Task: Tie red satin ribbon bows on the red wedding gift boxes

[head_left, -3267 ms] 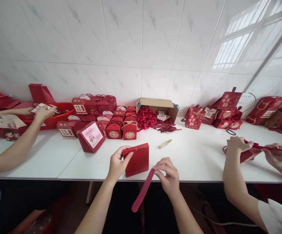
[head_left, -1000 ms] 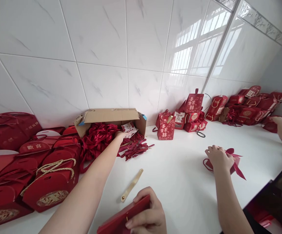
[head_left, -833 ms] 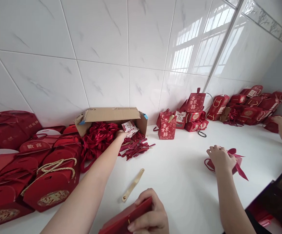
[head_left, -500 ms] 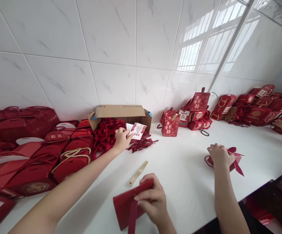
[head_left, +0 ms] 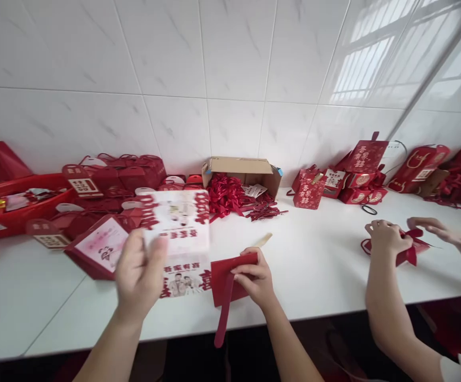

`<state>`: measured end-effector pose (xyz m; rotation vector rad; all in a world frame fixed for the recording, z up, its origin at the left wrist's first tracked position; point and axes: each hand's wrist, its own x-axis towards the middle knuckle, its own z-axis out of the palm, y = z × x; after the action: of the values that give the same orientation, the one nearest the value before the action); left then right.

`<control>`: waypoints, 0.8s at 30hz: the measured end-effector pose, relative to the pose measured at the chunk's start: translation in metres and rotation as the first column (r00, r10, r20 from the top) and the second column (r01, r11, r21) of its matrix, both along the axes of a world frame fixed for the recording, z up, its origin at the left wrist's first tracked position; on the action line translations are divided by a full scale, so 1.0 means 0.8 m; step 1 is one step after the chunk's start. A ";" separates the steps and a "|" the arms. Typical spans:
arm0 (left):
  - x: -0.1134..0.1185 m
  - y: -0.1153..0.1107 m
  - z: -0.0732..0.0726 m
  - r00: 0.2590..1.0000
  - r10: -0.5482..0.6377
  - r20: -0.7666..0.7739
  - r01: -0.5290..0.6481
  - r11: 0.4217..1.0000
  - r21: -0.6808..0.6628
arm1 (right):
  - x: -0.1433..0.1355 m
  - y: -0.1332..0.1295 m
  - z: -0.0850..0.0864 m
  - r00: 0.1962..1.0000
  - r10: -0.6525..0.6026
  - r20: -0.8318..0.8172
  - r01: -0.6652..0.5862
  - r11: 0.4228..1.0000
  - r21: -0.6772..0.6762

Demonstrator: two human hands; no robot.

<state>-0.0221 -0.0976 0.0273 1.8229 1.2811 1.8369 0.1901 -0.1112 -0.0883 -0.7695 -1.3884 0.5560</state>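
My left hand (head_left: pixel 140 276) is closed on a white printed card (head_left: pixel 178 223) with red patterned sides, raised over the table and slightly blurred. Just below it is a second printed panel (head_left: pixel 186 278) with a picture of two people; whether it joins the held card I cannot tell. My right hand (head_left: pixel 254 276) pinches a small dark red gift box (head_left: pixel 234 265) at its upper right. From that hand's fingertips a dark red strap (head_left: pixel 224 318) hangs past the table edge. Behind the box lies a gold strap (head_left: pixel 264 240), partly hidden.
Against the wall stands a cardboard box (head_left: pixel 240 165) of red ribbons (head_left: pixel 226 193). Red gift boxes (head_left: pixel 129 172) and a red basket (head_left: pixel 11 225) fill the left; more boxes (head_left: pixel 310 193) stand right. A co-worker's hands (head_left: pixel 389 236) handle a ribboned red box at right.
My left hand has come back from the cardboard box toward me with the card. The red box in my right hand is turned more upright. A co-worker's second hand has reached the ribboned box.
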 end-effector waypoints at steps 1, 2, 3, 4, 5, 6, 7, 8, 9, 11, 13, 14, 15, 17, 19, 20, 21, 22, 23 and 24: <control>0.006 -0.006 -0.003 0.999 -0.047 0.026 0.048 0.997 -0.065 | -0.002 0.000 0.001 1.000 0.013 0.003 -0.013 1.000 -0.010; 0.013 -0.010 -0.006 0.994 -0.102 0.044 0.107 0.986 -0.125 | -0.003 -0.001 0.003 1.000 0.029 0.008 -0.029 0.999 -0.029; 0.020 -0.010 -0.011 0.987 -0.154 0.053 0.161 0.973 -0.165 | -0.002 -0.001 0.005 0.998 0.057 0.012 -0.056 0.997 -0.055; 0.027 -0.009 -0.017 0.978 -0.204 0.037 0.207 0.956 -0.206 | 0.001 -0.001 0.006 0.995 0.100 0.008 -0.099 0.991 -0.087; 0.034 -0.006 -0.024 0.972 -0.233 -0.001 0.227 0.945 -0.237 | 0.004 -0.001 0.007 0.989 0.151 -0.006 -0.150 0.982 -0.119; 0.040 -0.003 -0.032 0.968 -0.243 -0.069 0.219 0.944 -0.247 | 0.007 -0.001 0.008 0.979 0.201 -0.029 -0.203 0.968 -0.145; 0.045 0.001 -0.041 0.959 -0.239 -0.151 0.199 0.951 -0.237 | 0.009 -0.001 0.007 0.968 0.243 -0.056 -0.249 0.955 -0.164; 0.050 0.004 -0.050 0.949 -0.223 -0.224 0.176 0.962 -0.210 | 0.011 -0.002 0.006 0.959 0.270 -0.082 -0.281 0.944 -0.175; 0.054 0.006 -0.059 0.939 -0.201 -0.278 0.155 0.972 -0.179 | 0.012 -0.002 0.004 0.955 0.280 -0.102 -0.294 0.938 -0.181; 0.061 0.010 -0.073 0.939 -0.156 -0.307 0.120 0.984 -0.134 | 0.011 -0.001 0.000 0.959 0.256 -0.117 -0.275 0.943 -0.190; 0.066 0.012 -0.081 0.953 -0.129 -0.274 0.097 0.987 -0.129 | 0.006 -0.001 -0.004 0.969 0.213 -0.124 -0.234 0.952 -0.196; 0.068 0.013 -0.082 0.957 -0.133 -0.258 0.102 0.986 -0.129 | 0.003 -0.001 -0.005 0.975 0.186 -0.124 -0.208 0.958 -0.196; 0.068 0.013 -0.082 0.956 -0.158 -0.246 0.128 0.983 -0.134 | 0.001 -0.001 -0.005 0.979 0.158 -0.125 -0.181 0.965 -0.192; 0.066 0.013 -0.082 0.941 -0.256 -0.222 0.222 0.961 -0.165 | -0.004 -0.003 -0.004 0.985 0.108 -0.131 -0.131 0.975 -0.179; 0.062 0.012 -0.082 0.925 -0.338 -0.177 0.300 0.931 -0.207 | -0.006 -0.006 0.000 0.993 0.049 -0.106 -0.065 0.986 -0.155; 0.061 0.011 -0.084 0.925 -0.351 -0.142 0.316 0.922 -0.224 | -0.006 -0.008 0.003 0.997 0.009 -0.079 -0.020 0.990 -0.139; 0.060 0.011 -0.087 0.932 -0.348 -0.100 0.317 0.918 -0.237 | -0.005 -0.010 0.007 0.998 -0.030 -0.048 0.024 0.993 -0.120; 0.060 0.010 -0.090 0.941 -0.333 -0.054 0.310 0.918 -0.248 | -0.005 -0.011 0.010 0.999 -0.052 -0.018 0.050 0.994 -0.100; 0.062 0.009 -0.093 0.949 -0.316 -0.006 0.304 0.917 -0.258 | -0.004 -0.012 0.014 0.999 -0.052 0.006 0.052 0.995 -0.084; 0.064 0.008 -0.096 0.952 -0.303 0.043 0.303 0.915 -0.268 | -0.004 -0.013 0.018 0.999 -0.033 0.019 0.034 0.997 -0.073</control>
<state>0.0288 -0.0912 -0.0494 1.7545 1.1109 1.4216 0.1869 -0.1213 -0.0743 -0.8570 -1.3748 0.5779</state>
